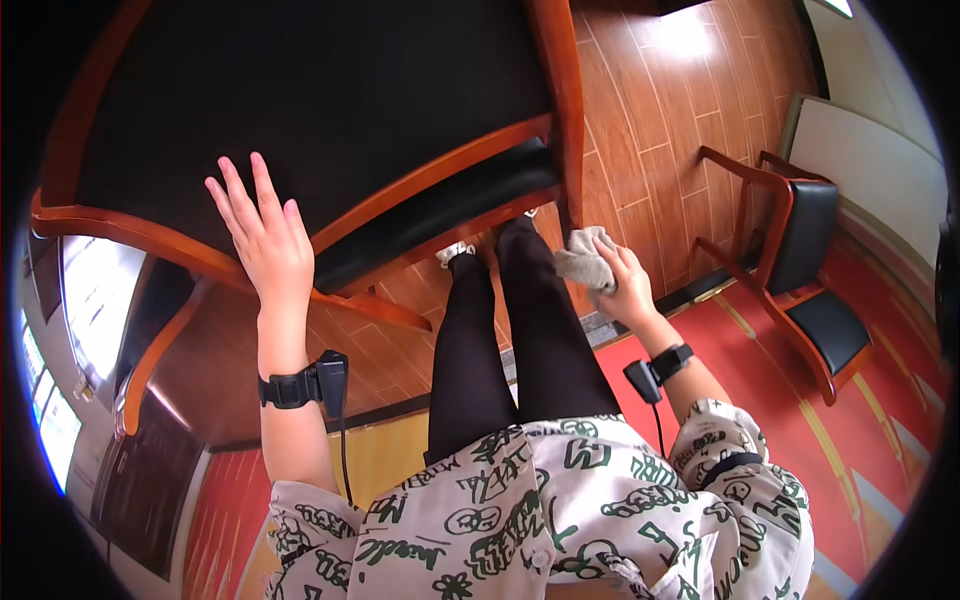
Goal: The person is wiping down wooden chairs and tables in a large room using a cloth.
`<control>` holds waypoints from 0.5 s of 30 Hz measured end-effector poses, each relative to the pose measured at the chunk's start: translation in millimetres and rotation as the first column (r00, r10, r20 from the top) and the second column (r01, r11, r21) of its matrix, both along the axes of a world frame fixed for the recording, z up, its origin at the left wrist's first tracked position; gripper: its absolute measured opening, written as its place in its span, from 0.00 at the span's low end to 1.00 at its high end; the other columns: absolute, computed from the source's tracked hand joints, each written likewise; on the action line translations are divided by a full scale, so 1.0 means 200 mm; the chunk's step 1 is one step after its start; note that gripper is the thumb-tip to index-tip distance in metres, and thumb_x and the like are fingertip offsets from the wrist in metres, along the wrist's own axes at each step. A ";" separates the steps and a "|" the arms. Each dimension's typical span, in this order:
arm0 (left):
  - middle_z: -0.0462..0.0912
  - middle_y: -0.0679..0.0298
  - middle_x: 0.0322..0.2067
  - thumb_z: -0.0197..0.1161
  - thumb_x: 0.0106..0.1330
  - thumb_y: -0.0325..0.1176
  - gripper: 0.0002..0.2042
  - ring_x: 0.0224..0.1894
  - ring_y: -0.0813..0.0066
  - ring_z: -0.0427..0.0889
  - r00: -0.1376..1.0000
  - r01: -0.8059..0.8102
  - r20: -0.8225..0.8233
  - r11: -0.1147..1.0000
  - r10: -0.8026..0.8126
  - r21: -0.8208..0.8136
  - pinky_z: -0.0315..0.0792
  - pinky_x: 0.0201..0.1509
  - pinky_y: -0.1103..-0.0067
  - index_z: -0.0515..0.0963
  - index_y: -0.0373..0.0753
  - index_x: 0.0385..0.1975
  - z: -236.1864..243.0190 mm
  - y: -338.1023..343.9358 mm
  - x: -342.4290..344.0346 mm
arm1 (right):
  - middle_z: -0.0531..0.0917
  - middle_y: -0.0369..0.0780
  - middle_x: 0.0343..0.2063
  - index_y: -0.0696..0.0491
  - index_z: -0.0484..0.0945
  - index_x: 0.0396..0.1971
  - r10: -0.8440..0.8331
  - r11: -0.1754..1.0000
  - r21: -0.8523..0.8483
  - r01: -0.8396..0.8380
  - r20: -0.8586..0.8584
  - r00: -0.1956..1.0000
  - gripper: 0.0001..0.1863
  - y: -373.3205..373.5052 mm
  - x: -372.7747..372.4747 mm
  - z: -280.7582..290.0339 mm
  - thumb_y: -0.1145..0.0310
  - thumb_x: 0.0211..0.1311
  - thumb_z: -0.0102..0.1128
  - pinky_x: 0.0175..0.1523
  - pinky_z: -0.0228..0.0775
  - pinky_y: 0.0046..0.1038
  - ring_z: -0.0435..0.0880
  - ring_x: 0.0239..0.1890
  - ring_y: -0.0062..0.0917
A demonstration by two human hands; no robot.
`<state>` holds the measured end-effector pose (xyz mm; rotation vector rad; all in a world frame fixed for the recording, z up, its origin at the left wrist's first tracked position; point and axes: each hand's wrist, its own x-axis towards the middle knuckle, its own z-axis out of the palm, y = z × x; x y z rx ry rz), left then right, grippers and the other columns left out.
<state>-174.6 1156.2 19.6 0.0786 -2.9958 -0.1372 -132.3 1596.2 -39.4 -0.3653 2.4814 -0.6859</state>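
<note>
A large chair [330,90] with black upholstery and a reddish-brown wooden frame fills the upper left, close in front of me. My left hand [270,235] lies over its lower wooden rail, fingers stretched and spread across the black panel, holding nothing. My right hand [627,288] grips a crumpled grey cloth [588,258], just below the chair's right wooden post. Between cloth and post I cannot tell whether there is contact. Both wrists carry black strapped devices with cables.
Another wooden chair [800,250] with black padding stands at the right, partly on the red patterned carpet [720,370]. Brown plank-like flooring [660,190] runs beyond a dark border strip. A dark door [145,480] and bright windows [95,300] are at the left.
</note>
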 end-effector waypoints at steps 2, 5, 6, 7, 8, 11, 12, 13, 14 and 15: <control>0.43 0.50 0.68 0.46 0.66 0.28 0.27 0.69 0.43 0.41 0.999 -0.008 -0.042 0.999 0.010 0.049 0.44 0.69 0.57 0.53 0.39 0.66 -0.02 -0.02 0.03 | 0.73 0.50 0.48 0.53 0.67 0.57 0.009 0.987 -0.152 -0.046 -0.239 0.971 0.43 -0.19 -0.09 0.11 0.76 0.32 0.69 0.52 0.68 0.38 0.72 0.49 0.46; 0.43 0.50 0.68 0.46 0.65 0.28 0.27 0.69 0.43 0.41 0.994 -0.033 -0.096 0.994 0.043 0.101 0.43 0.69 0.57 0.53 0.39 0.65 -0.04 0.04 0.09 | 0.68 0.51 0.53 0.52 0.61 0.61 -0.003 0.998 -0.066 -0.016 -0.272 0.962 0.46 -0.46 -0.26 0.13 0.74 0.35 0.70 0.55 0.66 0.39 0.69 0.52 0.47; 0.45 0.50 0.67 0.46 0.65 0.28 0.26 0.69 0.43 0.41 0.994 -0.030 -0.101 0.992 0.042 0.122 0.43 0.69 0.57 0.55 0.38 0.65 -0.04 0.05 0.11 | 0.65 0.52 0.56 0.52 0.58 0.62 0.031 0.999 -0.036 -0.039 -0.213 0.977 0.46 -0.54 -0.31 0.10 0.74 0.36 0.69 0.56 0.64 0.41 0.66 0.54 0.48; 0.45 0.50 0.67 0.46 0.65 0.28 0.26 0.69 0.43 0.41 0.993 -0.032 -0.107 0.992 0.045 0.126 0.43 0.69 0.57 0.55 0.38 0.65 -0.05 0.05 0.15 | 0.63 0.52 0.57 0.51 0.57 0.63 0.054 0.991 0.130 -0.022 -0.246 0.968 0.47 -0.63 -0.30 0.05 0.75 0.35 0.68 0.56 0.64 0.43 0.66 0.55 0.47; 0.46 0.49 0.67 0.46 0.65 0.28 0.26 0.69 0.43 0.42 0.996 -0.053 -0.058 0.988 0.062 0.148 0.43 0.69 0.57 0.55 0.37 0.64 -0.06 0.04 0.20 | 0.63 0.52 0.56 0.51 0.57 0.62 0.016 0.993 0.120 0.023 -0.313 0.950 0.47 -0.72 -0.28 0.01 0.75 0.35 0.67 0.55 0.64 0.44 0.66 0.55 0.47; 0.48 0.49 0.66 0.47 0.64 0.28 0.26 0.68 0.45 0.44 0.994 -0.108 -0.003 0.980 0.110 0.167 0.43 0.69 0.57 0.55 0.35 0.64 -0.08 0.02 0.32 | 0.71 0.50 0.50 0.57 0.69 0.51 0.212 0.961 -0.105 -0.257 -0.320 0.923 0.34 -1.00 -0.21 -0.05 0.74 0.36 0.64 0.57 0.65 0.40 0.69 0.52 0.44; 0.48 0.49 0.66 0.47 0.65 0.29 0.26 0.68 0.45 0.44 0.993 -0.121 0.026 0.981 0.118 0.149 0.43 0.69 0.57 0.55 0.35 0.64 -0.08 0.00 0.37 | 0.72 0.50 0.48 0.57 0.69 0.51 0.291 0.932 -0.087 -0.351 -0.395 0.872 0.30 -1.15 -0.13 -0.04 0.73 0.41 0.60 0.54 0.69 0.38 0.70 0.52 0.41; 0.49 0.49 0.66 0.47 0.65 0.29 0.26 0.68 0.45 0.44 0.990 -0.136 0.056 0.982 0.130 0.127 0.43 0.69 0.57 0.55 0.35 0.64 -0.08 -0.03 0.43 | 0.73 0.49 0.48 0.57 0.70 0.51 0.397 0.898 -0.059 -0.436 -0.319 0.861 0.27 -1.29 -0.09 0.02 0.72 0.46 0.56 0.50 0.73 0.35 0.70 0.53 0.40; 0.49 0.49 0.66 0.47 0.65 0.30 0.26 0.68 0.45 0.44 0.989 -0.139 0.064 0.980 0.131 0.142 0.43 0.69 0.57 0.55 0.35 0.64 -0.08 -0.03 0.45 | 0.73 0.49 0.49 0.56 0.69 0.52 0.376 0.889 -0.149 -0.432 -0.300 0.877 0.26 -1.38 -0.05 0.00 0.72 0.47 0.55 0.48 0.74 0.33 0.70 0.53 0.39; 0.49 0.49 0.66 0.47 0.65 0.30 0.26 0.68 0.45 0.45 0.988 -0.147 0.075 0.978 0.137 0.151 0.43 0.69 0.58 0.55 0.35 0.64 -0.08 -0.03 0.47 | 0.72 0.49 0.50 0.56 0.70 0.52 0.391 0.869 -0.187 -0.457 -0.306 0.868 0.27 -1.44 -0.04 0.00 0.72 0.47 0.55 0.48 0.74 0.32 0.70 0.53 0.39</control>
